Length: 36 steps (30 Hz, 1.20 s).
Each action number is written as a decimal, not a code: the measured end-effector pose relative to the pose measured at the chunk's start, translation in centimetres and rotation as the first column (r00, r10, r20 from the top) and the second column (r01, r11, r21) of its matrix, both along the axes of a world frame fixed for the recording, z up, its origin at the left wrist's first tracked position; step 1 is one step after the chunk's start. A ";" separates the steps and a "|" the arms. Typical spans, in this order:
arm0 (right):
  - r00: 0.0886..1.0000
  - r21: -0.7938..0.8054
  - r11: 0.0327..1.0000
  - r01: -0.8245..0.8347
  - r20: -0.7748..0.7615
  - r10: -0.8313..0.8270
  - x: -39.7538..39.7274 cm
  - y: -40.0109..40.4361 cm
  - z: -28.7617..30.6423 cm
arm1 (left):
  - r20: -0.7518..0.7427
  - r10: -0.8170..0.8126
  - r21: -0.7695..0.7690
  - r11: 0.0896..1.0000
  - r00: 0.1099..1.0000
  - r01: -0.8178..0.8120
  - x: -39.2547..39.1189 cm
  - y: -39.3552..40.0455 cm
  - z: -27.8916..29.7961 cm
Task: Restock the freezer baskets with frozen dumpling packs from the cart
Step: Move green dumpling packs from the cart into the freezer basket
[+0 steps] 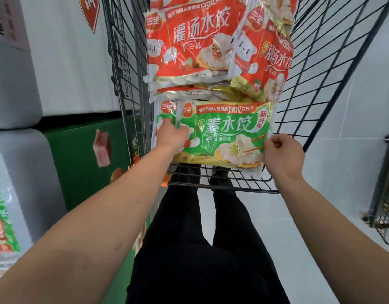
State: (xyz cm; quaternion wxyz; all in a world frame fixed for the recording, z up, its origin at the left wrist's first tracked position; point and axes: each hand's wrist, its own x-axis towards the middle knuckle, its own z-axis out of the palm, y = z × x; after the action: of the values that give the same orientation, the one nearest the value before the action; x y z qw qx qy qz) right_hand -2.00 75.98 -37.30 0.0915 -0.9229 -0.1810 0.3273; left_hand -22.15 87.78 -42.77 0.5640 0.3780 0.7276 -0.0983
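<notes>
Both hands clamped on green dumpling pack [224,132] in cart [222,185]: left hand [170,134] at 9 o'clock edge, right hand [281,153] pinching 3 o'clock edge.

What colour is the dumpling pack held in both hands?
Mainly green, with a yellow bottom edge: dumpling pack, head view.

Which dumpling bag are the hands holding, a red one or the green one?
The green plastic dumpling pack, nearest in the black wire cart. The red packs behind lie untouched.

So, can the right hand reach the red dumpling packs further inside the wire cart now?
Probably not yet: the right hand is pinching the green dumpling pack's edge, though nothing covers the red dumpling packs.
</notes>
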 end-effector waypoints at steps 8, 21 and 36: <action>0.993 0.054 0.992 0.113 0.009 -0.114 0.0 1.4 -2.0 | 0.007 0.427 -0.044 0.904 0.904 -0.426 0.4 -0.7 -0.3; 0.980 0.185 0.983 0.009 -0.198 0.028 2.6 -0.7 5.3 | 0.241 0.616 -0.069 0.782 0.750 -0.620 -1.4 -3.7 9.4; 0.855 0.451 0.876 -0.171 -0.374 0.359 1.8 -2.9 13.8 | 0.321 0.678 0.416 0.527 0.662 -0.741 -7.9 -16.9 21.4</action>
State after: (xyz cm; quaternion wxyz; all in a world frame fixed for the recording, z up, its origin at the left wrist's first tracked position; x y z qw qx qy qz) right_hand -0.17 73.10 -23.47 0.2707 -0.7491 -0.3465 0.4955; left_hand -30.09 70.88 -21.34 0.4744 0.1896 0.7805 0.3604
